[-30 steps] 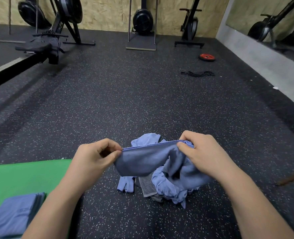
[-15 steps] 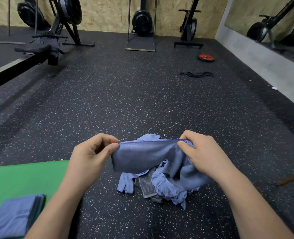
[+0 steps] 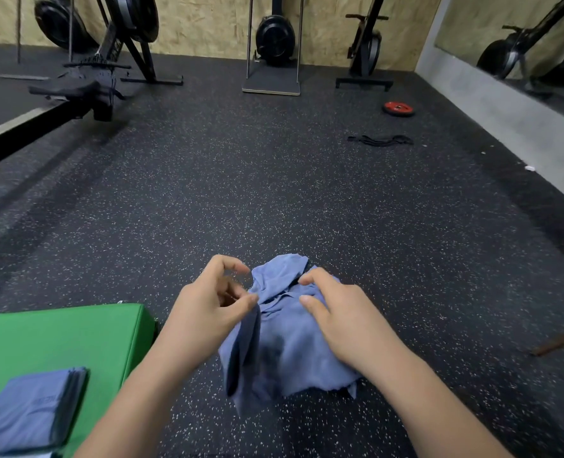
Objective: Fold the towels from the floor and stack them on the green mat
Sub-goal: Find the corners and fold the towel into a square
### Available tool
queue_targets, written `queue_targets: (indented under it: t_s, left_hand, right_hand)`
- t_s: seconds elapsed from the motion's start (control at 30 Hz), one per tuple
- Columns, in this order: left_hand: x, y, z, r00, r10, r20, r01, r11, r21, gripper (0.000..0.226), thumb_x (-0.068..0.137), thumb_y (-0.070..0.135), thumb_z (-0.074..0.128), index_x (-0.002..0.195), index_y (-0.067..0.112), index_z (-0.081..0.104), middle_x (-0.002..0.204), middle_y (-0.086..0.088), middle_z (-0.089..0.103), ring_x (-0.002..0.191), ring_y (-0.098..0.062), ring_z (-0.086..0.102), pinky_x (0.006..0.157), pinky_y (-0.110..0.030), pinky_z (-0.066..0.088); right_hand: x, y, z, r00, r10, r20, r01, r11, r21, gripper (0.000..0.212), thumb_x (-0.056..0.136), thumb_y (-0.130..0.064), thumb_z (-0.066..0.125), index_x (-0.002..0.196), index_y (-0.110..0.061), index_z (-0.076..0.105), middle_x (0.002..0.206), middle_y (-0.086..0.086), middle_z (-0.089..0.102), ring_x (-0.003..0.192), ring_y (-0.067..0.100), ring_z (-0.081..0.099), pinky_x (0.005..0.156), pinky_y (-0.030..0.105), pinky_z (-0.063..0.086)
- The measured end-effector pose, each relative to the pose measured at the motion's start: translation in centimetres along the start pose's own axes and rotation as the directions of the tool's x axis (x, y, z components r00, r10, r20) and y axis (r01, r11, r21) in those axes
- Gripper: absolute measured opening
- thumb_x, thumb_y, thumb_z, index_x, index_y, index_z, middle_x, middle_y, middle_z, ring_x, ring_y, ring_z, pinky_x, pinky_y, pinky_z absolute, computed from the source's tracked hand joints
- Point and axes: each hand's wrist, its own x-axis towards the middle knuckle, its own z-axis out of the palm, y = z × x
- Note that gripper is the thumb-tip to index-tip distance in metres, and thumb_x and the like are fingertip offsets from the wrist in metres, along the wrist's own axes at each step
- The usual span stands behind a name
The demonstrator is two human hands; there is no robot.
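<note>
A blue towel hangs in a narrow fold from my left hand, which pinches its top edge between thumb and fingers. Just right of it, my right hand lies with straight, spread fingers on the crumpled pile of blue towels on the floor. Whether the hanging towel is separate from the pile I cannot tell. A stack of folded blue towels sits on the green mat at the lower left.
Black speckled rubber floor stretches ahead. A rowing machine stands far left, more gym machines line the back wall. A red weight plate and a black band lie far right.
The towel edge stretched between both hands has collapsed. My hands came close together, the right hand released its corner and settled on the pile, and the towel now hangs from the left hand.
</note>
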Motion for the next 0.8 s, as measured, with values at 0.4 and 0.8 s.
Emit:
queue_targets:
  t_s: [0.4,0.8]
  left_hand:
    - [-0.8,1.4,1.7,0.997,-0.078,0.018,0.080,0.983,-0.164,0.051,0.085,0.014,0.089,0.118,0.042,0.062,0.086,0.000,0.081,0.082,-0.029,0.075,0.092,-0.050,0.060]
    - [-1.1,1.4,2.9,0.999,-0.020,0.037,0.027,0.979,-0.204,0.053,0.089,0.005,0.083,0.120,0.044,0.065,0.094,-0.001,0.080,0.081,-0.022,0.073,0.085,-0.048,0.060]
  right_hand:
    - [-0.5,-2.5,1.4,0.982,0.054,0.179,-0.093,0.972,0.216,0.020,0.109,-0.023,0.040,0.121,-0.038,0.045,0.070,-0.006,0.053,0.060,0.014,0.066,0.065,0.038,0.046]
    - [-0.1,-2.5,1.8,0.967,0.149,0.206,-0.221,0.892,0.395,0.011,0.099,-0.030,0.046,0.099,-0.041,0.046,0.094,0.004,0.067,0.067,0.023,0.079,0.082,0.059,0.062]
